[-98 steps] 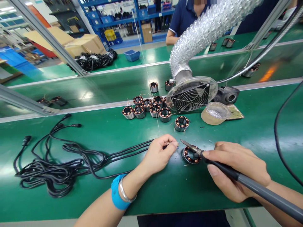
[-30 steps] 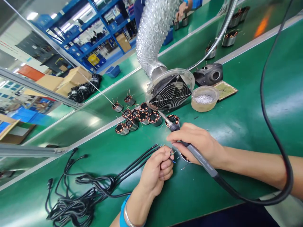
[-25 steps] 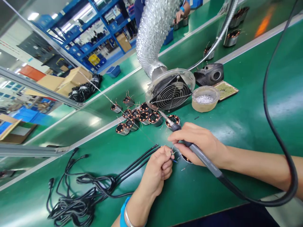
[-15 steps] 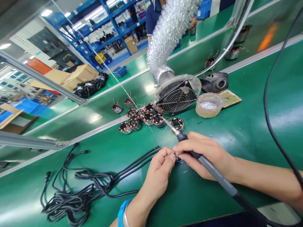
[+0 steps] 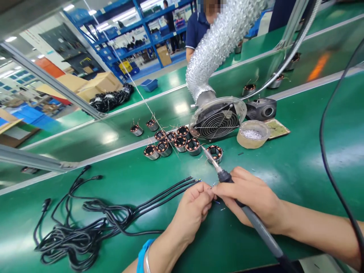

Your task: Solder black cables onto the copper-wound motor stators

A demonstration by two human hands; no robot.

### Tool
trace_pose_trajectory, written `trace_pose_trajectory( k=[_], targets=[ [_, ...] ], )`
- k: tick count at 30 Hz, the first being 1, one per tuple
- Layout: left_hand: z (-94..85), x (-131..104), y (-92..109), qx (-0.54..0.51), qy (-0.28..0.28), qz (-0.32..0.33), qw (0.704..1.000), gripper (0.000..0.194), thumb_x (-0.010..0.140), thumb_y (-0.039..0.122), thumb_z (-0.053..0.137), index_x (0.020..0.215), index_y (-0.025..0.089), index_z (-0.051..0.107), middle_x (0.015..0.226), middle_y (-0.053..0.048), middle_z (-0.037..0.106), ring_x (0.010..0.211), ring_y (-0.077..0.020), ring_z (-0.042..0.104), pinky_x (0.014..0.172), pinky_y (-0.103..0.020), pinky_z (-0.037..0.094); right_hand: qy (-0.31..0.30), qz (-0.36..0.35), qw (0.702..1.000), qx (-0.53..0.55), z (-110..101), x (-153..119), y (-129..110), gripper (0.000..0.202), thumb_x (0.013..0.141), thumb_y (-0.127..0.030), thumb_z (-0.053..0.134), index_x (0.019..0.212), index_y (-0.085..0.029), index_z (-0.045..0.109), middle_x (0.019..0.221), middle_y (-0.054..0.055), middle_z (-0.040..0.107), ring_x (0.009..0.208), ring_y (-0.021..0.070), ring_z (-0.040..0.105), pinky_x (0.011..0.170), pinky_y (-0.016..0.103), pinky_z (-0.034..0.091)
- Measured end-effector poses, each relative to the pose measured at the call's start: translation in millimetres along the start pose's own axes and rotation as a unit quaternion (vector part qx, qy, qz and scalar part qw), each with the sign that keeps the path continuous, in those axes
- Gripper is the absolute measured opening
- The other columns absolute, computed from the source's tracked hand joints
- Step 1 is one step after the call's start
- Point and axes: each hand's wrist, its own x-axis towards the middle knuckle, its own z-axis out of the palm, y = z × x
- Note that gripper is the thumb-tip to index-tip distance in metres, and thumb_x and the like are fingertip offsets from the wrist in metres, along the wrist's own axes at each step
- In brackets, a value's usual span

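My right hand [image 5: 253,199] is wrapped round a soldering iron [image 5: 261,229], whose metal tip points up and left toward the motor stators. Its fingertips meet those of my left hand [image 5: 196,206]. The left hand is closed in a pinch on a cable end, and small wires [image 5: 216,202] with a bit of blue show at the fingertips. Most of that end is hidden by the fingers. Several black power cables [image 5: 167,193] lie on the green bench to the left, their stripped ends beside my left hand. One copper-wound stator [image 5: 214,153] stands just beyond the iron's tip.
Several stators [image 5: 180,143] cluster at the back rail. Behind them a fume fan [image 5: 217,120] joins a silver duct [image 5: 210,49]. A tub of silvery bits [image 5: 253,134] and an iron holder [image 5: 263,109] stand to the right. A hanging cable [image 5: 322,144] crosses the right side. A co-worker [image 5: 196,30] is opposite.
The camera view has shifted slightly. Both hands stay together at the wires, with the fingers changing position a little. The iron remains in my right hand.
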Motion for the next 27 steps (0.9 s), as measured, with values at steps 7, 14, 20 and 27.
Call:
trace_pose_trajectory(
  k=[7, 14, 20, 27],
  targets=[
    [2.3, 0.0, -1.0, -0.004, 0.024, 0.020, 1.000, 0.037, 0.075, 0.049, 0.069, 0.071, 0.018, 0.049, 0.045, 0.012, 0.030, 0.040, -0.0033, 0.015, 0.041, -0.019, 0.012, -0.041, 0.128, 0.987, 0.092, 0.2, 1.0, 5.6, 0.033, 0.085, -0.004, 0.053, 0.113, -0.021, 0.052, 0.080, 0.000, 0.062, 0.076, 0.0160, 0.055, 0.069, 0.027, 0.048],
    [1.5, 4.7, -13.8, 0.049, 0.072, 0.060, 0.994, 0.036, 0.079, 0.049, 0.068, 0.071, 0.018, 0.052, 0.049, 0.011, 0.028, 0.045, -0.0056, 0.018, 0.045, -0.020, 0.016, -0.025, 0.004, 0.999, 0.020, 6.9, -0.2, 18.9, 0.023, 0.095, -0.007, 0.050, 0.113, -0.019, 0.057, 0.084, 0.001, 0.066, 0.064, 0.0138, 0.047, 0.062, 0.027, 0.042],
    [-0.9, 6.9, -18.2, 0.092, 0.082, 0.087, 0.989, 0.035, 0.082, 0.049, 0.066, 0.071, 0.019, 0.052, 0.049, 0.011, 0.027, 0.046, -0.0066, 0.019, 0.045, -0.021, 0.017, -0.036, 0.039, 0.998, 0.034, -17.0, 3.0, 8.7, 0.026, 0.094, -0.007, 0.052, 0.116, -0.020, 0.060, 0.086, 0.002, 0.068, 0.069, 0.0144, 0.052, 0.061, 0.026, 0.046],
    [1.8, 6.2, -18.1, 0.086, 0.081, 0.094, 0.989, 0.034, 0.081, 0.047, 0.066, 0.069, 0.019, 0.052, 0.050, 0.009, 0.029, 0.047, -0.0074, 0.021, 0.046, -0.021, 0.017, -0.003, 0.106, 0.993, 0.056, -49.1, -3.2, -6.9, 0.031, 0.093, -0.019, 0.055, 0.123, -0.025, 0.064, 0.076, 0.002, 0.064, 0.063, 0.0156, 0.058, 0.054, 0.028, 0.049]
  ],
)
